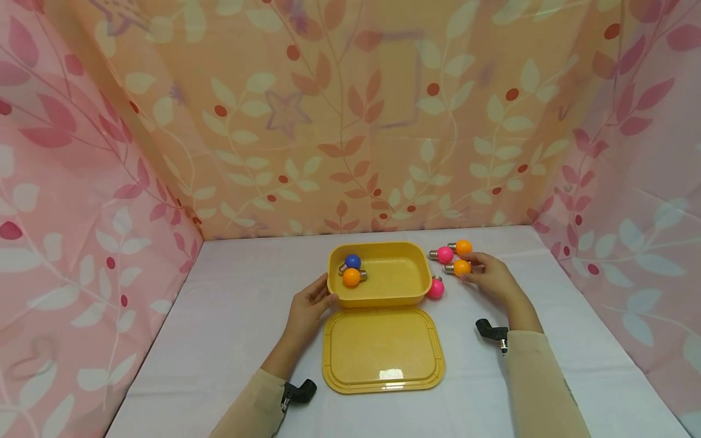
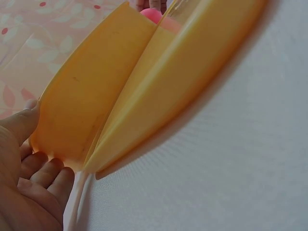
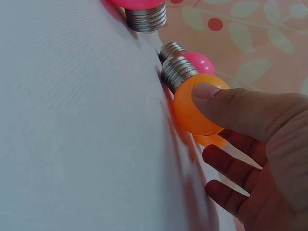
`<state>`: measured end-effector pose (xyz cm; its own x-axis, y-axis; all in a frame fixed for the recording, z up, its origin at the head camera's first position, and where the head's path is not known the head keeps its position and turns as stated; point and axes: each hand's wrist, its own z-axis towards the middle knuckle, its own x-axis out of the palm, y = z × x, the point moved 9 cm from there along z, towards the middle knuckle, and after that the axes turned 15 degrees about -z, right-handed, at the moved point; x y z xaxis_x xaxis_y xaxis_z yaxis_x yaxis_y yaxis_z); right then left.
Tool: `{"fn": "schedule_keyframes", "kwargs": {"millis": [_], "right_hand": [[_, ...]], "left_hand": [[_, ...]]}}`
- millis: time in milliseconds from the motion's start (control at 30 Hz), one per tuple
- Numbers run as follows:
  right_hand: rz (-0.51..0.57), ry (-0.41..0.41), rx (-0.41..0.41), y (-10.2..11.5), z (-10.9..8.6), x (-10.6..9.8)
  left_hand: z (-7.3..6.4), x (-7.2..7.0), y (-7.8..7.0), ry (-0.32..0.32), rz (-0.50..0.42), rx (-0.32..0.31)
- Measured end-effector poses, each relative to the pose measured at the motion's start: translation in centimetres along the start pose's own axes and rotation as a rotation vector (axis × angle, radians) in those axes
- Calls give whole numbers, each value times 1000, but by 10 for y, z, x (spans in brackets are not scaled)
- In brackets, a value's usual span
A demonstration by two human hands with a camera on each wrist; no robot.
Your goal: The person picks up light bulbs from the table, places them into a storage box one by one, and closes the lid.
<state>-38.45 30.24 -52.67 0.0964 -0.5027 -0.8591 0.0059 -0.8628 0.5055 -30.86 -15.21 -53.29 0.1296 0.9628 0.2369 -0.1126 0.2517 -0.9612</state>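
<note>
A yellow plastic container [image 1: 394, 300] stands on the white-covered table with a blue light bulb [image 1: 353, 261] and an orange light bulb [image 1: 352, 278] inside, at its left end. My left hand [image 1: 309, 307] grips the container's left end, thumb and fingers around the front left corner; the left wrist view shows the thumb against the wall [image 2: 86, 96]. To the right of the container, my right hand [image 1: 493, 278] pinches another orange light bulb [image 3: 195, 108] between thumb and fingers, its metal screw base pointing left. Whether that bulb touches the table is hard to tell.
A pink bulb [image 1: 444, 254] and an orange bulb [image 1: 463, 247] lie just behind the right hand's bulb. Another pink bulb [image 1: 435, 288] is beside the container's front right corner. The yellow lid [image 1: 383, 353] lies flat in front. Patterned cloth walls [image 1: 350, 121] enclose the table.
</note>
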Motion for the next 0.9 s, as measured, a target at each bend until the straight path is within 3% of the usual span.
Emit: {"fn": "schedule_keyframes", "kwargs": {"millis": [400,900], "right_hand": [[-4,-6,-10,-1,1,2],[10,-17,0,7,-6,-14]], "left_hand": [[-1,0,2,-2,-15,-13],[0,-1,2,4,-7,-13]]}}
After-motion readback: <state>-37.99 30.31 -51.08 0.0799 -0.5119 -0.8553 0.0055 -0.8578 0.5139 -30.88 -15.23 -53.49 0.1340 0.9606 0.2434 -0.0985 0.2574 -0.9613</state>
